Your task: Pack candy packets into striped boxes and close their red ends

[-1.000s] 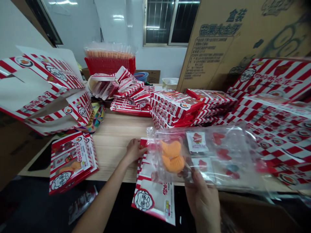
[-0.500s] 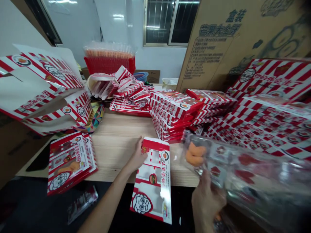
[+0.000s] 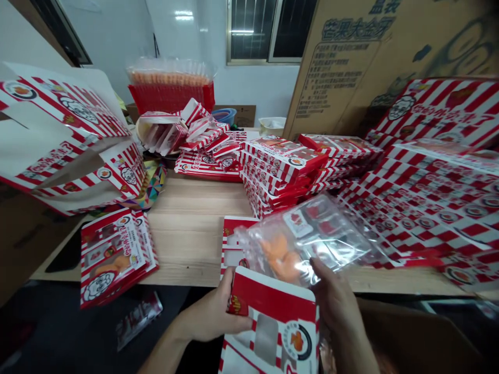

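My left hand [image 3: 213,313] grips the top left corner of a red-and-white striped card sleeve [image 3: 273,327], held up near the table's front edge. My right hand [image 3: 338,301] holds a clear plastic blister tray [image 3: 307,239] with orange toy pieces and small red items in it. The tray's near end sits just above the sleeve's top edge. A second striped sleeve [image 3: 232,240] lies flat on the wooden table [image 3: 191,228] behind them.
Stacks of striped boxes [image 3: 280,171] fill the middle and right [image 3: 432,202]. Filled packs [image 3: 113,254] lie at the front left. A big open striped box [image 3: 66,145] stands at the left, a tall brown carton [image 3: 370,57] at the back right, and a red crate [image 3: 171,93] behind.
My left hand has lifted the striped sleeve off the table towards me. My right hand has swung the clear tray back from the right to just above the sleeve's top.
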Demonstrator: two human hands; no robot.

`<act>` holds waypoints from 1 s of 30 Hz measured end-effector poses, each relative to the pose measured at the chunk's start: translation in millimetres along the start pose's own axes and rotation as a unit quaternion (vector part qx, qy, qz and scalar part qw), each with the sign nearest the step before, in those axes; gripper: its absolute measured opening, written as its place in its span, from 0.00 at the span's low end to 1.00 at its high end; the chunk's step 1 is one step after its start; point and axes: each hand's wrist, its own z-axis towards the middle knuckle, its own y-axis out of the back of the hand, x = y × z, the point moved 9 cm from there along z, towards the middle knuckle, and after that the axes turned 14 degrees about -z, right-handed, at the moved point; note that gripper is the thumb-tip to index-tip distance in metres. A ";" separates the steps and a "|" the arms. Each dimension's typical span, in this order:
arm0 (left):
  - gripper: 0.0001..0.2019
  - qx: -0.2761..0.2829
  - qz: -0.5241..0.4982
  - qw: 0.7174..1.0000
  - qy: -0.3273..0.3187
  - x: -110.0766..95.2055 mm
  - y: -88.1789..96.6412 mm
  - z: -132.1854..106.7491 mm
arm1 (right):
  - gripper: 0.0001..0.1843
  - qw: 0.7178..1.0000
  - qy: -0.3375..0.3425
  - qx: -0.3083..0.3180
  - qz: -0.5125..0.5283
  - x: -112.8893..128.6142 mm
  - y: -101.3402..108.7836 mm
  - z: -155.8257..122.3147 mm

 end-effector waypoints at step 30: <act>0.18 -0.077 0.016 0.990 -0.117 -19.1 1.2 8.7 | 0.17 0.970 0.001 0.129 -0.208 27.1 13.6 -34.9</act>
